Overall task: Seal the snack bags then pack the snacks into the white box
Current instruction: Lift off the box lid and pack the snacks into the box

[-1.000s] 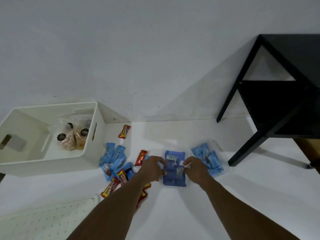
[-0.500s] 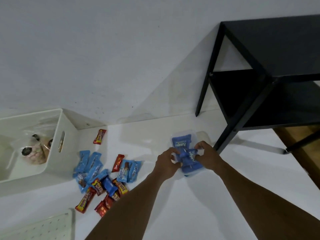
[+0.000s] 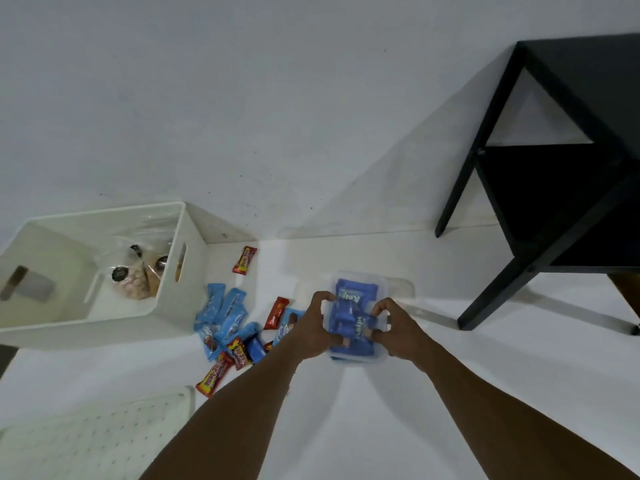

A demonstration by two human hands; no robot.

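Both hands pinch the clear plastic bag of blue snack packets near the white surface's far edge, right of the white plastic box. We slide left hand and right hand along its seal, apparently unclosed.

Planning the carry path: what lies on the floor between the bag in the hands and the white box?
In the head view, loose blue and red snack packets lie scattered between the clear bag and the white box.
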